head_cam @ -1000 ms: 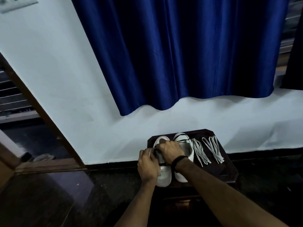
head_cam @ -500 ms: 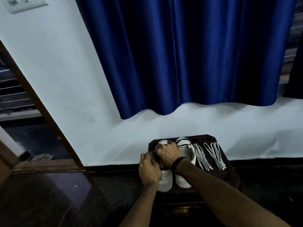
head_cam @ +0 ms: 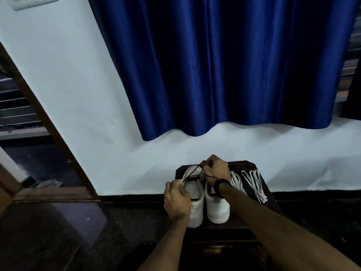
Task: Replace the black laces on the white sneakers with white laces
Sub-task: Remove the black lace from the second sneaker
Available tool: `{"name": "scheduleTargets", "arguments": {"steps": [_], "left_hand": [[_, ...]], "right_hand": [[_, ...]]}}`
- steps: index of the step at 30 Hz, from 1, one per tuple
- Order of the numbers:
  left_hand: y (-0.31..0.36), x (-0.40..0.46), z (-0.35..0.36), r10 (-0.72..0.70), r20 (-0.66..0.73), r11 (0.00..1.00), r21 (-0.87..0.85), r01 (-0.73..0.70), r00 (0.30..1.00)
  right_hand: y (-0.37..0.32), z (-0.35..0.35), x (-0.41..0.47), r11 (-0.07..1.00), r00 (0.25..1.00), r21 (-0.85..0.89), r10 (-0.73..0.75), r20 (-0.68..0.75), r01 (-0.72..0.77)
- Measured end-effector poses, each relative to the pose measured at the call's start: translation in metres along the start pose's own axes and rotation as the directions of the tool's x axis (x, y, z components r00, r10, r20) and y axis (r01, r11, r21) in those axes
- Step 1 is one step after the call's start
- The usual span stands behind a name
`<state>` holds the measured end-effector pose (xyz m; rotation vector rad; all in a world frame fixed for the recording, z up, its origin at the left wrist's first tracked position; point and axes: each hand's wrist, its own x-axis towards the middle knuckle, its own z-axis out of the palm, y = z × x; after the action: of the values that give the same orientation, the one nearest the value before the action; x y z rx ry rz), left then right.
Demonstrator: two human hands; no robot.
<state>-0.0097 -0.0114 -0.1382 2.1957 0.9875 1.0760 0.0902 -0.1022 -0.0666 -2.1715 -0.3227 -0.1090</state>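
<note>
Two white sneakers stand side by side on a small dark wooden stool (head_cam: 267, 184), heels toward me. My left hand (head_cam: 176, 202) grips the left sneaker (head_cam: 195, 196) at its side near the collar. My right hand (head_cam: 215, 171) pinches the black lace (head_cam: 192, 174) of that shoe and holds it raised over the toe end, the lace running taut down to the eyelets. The right sneaker (head_cam: 217, 208) lies partly under my right wrist. Two bundles of white laces (head_cam: 254, 182) lie on the stool to the right of the shoes.
The stool stands against a pale wall under a long blue curtain (head_cam: 224, 65). A wooden door frame (head_cam: 48, 122) runs down the left, with a doorway and a light object on the floor beyond. The floor around the stool is dark and glossy.
My right hand has moved from the left sneaker's throat away toward the toe, drawing the black lace out with it. My left hand has slid back along the shoe's side.
</note>
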Motion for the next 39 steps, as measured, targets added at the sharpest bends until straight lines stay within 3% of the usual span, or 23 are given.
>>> {"name": "scheduleTargets", "arguments": {"steps": [4, 7, 8, 9, 11, 13, 16, 18, 20, 22, 23, 25, 27, 30, 32, 34, 36, 39], "left_hand": [[0.001, -0.001, 0.001, -0.003, 0.003, 1.0, 0.021, 0.003, 1.0], [0.003, -0.001, 0.0, -0.007, 0.01, 1.0, 0.028, 0.007, 1.0], [0.003, -0.001, -0.001, -0.012, 0.007, 0.999, 0.03, 0.012, 1.0], [0.002, -0.001, -0.001, -0.017, 0.002, 0.999, 0.03, 0.017, 1.0], [0.0, -0.001, 0.001, -0.014, -0.009, 1.0, 0.025, 0.014, 1.0], [-0.003, 0.0, 0.003, -0.013, -0.005, 1.0, 0.026, 0.013, 1.0], [-0.005, 0.0, 0.005, -0.026, 0.028, 1.0, 0.016, 0.026, 0.999], [-0.006, 0.0, 0.004, -0.028, 0.04, 0.999, 0.019, 0.028, 0.999], [-0.006, 0.0, 0.003, -0.03, 0.036, 0.999, 0.024, 0.029, 0.999], [-0.004, 0.0, 0.002, -0.035, 0.027, 0.999, 0.022, 0.035, 0.999], [-0.004, 0.0, 0.002, -0.032, 0.023, 0.999, 0.02, 0.032, 0.999], [-0.003, 0.0, 0.003, -0.025, 0.021, 1.0, 0.017, 0.025, 0.999], [-0.002, 0.0, 0.002, -0.034, 0.025, 0.999, 0.018, 0.033, 0.999], [-0.002, -0.001, 0.002, -0.033, 0.028, 0.999, 0.011, 0.032, 0.999], [-0.002, -0.002, 0.0, -0.031, 0.032, 1.0, 0.005, 0.031, 0.999], [-0.002, -0.001, 0.0, 0.004, 0.048, 0.999, 0.045, -0.006, 0.999], [-0.006, 0.004, 0.002, 0.132, 0.095, 0.979, 0.145, -0.145, 0.987], [-0.006, 0.016, 0.006, 0.336, 0.2, 0.882, 0.275, -0.382, 0.92]], "right_hand": [[-0.008, -0.007, 0.003, 0.998, 1.0, 0.066, -0.025, -0.015, 0.026], [-0.014, -0.011, 0.013, 0.927, 0.963, 0.33, 0.234, -0.13, -0.181], [-0.013, -0.012, 0.015, 0.922, 0.956, 0.334, 0.255, -0.144, -0.195], [-0.011, -0.013, 0.016, 0.962, 0.972, 0.237, 0.174, -0.158, -0.134], [-0.005, -0.012, 0.017, 0.983, 0.982, -0.062, -0.176, -0.061, 0.173], [-0.007, -0.007, 0.014, 0.854, 0.872, -0.203, -0.437, 0.222, 0.48], [-0.021, 0.006, 0.004, 0.557, 0.658, -0.388, -0.443, 0.609, 0.734], [-0.029, 0.013, -0.002, 0.353, 0.634, -0.527, -0.425, 0.646, 0.773], [-0.029, 0.017, -0.002, 0.249, 0.629, -0.586, -0.446, 0.637, 0.771], [-0.028, 0.016, 0.001, 0.298, 0.638, -0.575, -0.498, 0.587, 0.762], [-0.027, 0.012, 0.003, 0.396, 0.684, -0.564, -0.516, 0.516, 0.724], [-0.026, -0.001, 0.012, 0.719, 0.836, -0.43, -0.498, 0.229, 0.546], [-0.028, -0.02, 0.023, 0.957, 0.96, -0.13, -0.272, -0.074, 0.261], [-0.027, -0.049, 0.044, 0.985, 0.95, 0.157, 0.114, -0.291, -0.07], [-0.018, -0.062, 0.057, 0.97, 0.936, 0.192, 0.201, -0.29, -0.148], [-0.008, -0.066, 0.06, 0.977, 0.954, 0.105, 0.203, -0.221, -0.183], [-0.002, -0.061, 0.053, 0.987, 0.965, -0.045, 0.142, -0.219, -0.156], [-0.001, -0.045, 0.023, 0.996, 0.982, -0.052, -0.085, -0.171, 0.077]]}}
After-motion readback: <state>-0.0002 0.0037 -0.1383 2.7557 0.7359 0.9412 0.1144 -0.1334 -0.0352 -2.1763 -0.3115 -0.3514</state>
